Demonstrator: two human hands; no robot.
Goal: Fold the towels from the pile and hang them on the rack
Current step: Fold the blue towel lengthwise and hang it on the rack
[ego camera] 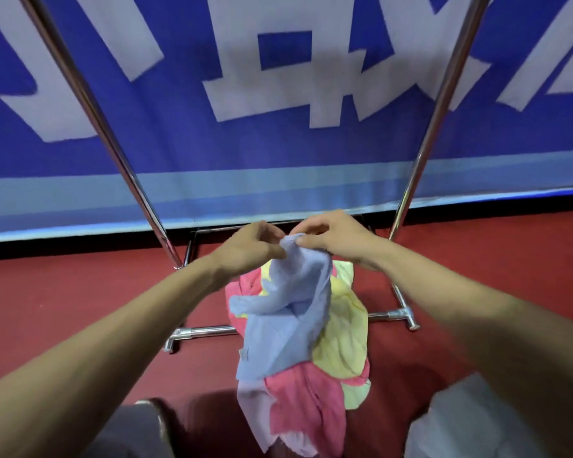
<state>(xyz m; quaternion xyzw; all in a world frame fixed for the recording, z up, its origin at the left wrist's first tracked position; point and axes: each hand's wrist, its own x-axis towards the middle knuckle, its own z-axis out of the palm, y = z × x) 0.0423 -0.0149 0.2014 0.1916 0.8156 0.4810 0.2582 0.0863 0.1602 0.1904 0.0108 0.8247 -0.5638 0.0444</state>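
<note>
The blue towel point(288, 325) hangs limp from the left hand point(252, 247) and right hand point(331, 238), each grip pinching its bunched top edge close together, while its lower part trails onto the pile point(341, 348) on the floor point(80, 292) between the feet of the rack point(113, 140). It looks light, soft and floppy. I judge it is best held at two adjacent corners, spread wide so that it drops flat.

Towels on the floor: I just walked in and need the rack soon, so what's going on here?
A person's left hand and right hand pinch the top edge of a light blue cloth towel, holding it up over the heap of pink, yellow and lilac towels on the red floor. The shiny metal rack stands just behind; its visible poles carry no towel.
</note>
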